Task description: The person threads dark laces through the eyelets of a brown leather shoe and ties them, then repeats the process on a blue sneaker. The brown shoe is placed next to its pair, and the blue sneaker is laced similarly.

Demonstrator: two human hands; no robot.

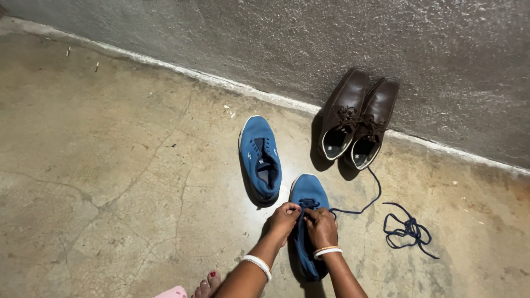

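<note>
Fingers [293, 210] of your left hand [283, 218] are pinched on the dark blue lace [353, 211] at the top eyelets of the blue fabric sneaker [308, 194], and the fingers of your right hand [321, 226] are closed on the same lace just beside them, over the tongue. That sneaker lies on the cracked concrete floor [110, 182] directly under your hands, its toe pointing toward the wall. From it the lace runs out to your right across the floor and curves up toward the brown shoes. Both wrists carry white bangles.

Just beside it, toward the wall and slightly to your left, sits the second blue fabric sneaker [260, 159], unlaced, tongue open. A loose dark blue lace [407, 230] lies tangled on the floor well to your right. A pair of brown leather lace-up shoes [358, 117] leans toes-up against the rough grey wall [331, 44]. Your bare foot with red-painted toenails [207, 285] shows at the bottom edge.
</note>
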